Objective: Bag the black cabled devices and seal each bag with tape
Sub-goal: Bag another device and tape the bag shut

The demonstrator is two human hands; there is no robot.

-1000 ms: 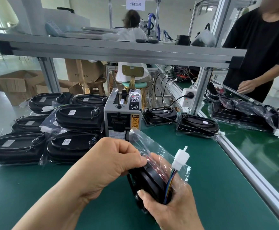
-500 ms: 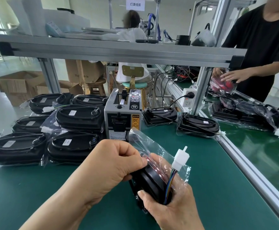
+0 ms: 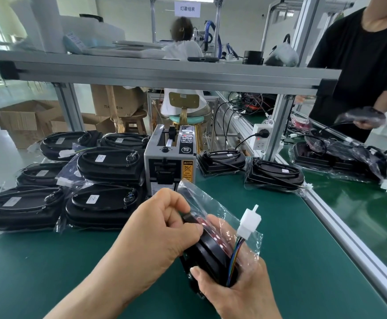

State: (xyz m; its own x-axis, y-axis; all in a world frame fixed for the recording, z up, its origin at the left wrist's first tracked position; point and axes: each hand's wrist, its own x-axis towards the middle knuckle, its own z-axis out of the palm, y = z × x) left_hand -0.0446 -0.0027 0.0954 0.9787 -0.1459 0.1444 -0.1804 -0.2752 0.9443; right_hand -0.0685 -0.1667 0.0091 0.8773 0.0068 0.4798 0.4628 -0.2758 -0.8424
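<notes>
Head view: just in front of the tape dispenser (image 3: 170,162), the black device (image 3: 208,256) sits partly in a clear bag (image 3: 213,210). The right hand (image 3: 236,286) has its grip clamped round the lower end; the left hand (image 3: 155,236) pinches the upper rim. The body is likely stiff and the film slippery, so hold the body, not the cable (image 3: 233,261).

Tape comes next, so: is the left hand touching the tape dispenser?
No, the left hand grips the black device, short of the tape dispenser.

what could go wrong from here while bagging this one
The white connector sticks up by the mouth of the clear bag; it may snag the film or stop it folding flat for tape.
The black device is held on edge, right hand gripping it, left hand pinching the bag; it could slip out.
</notes>
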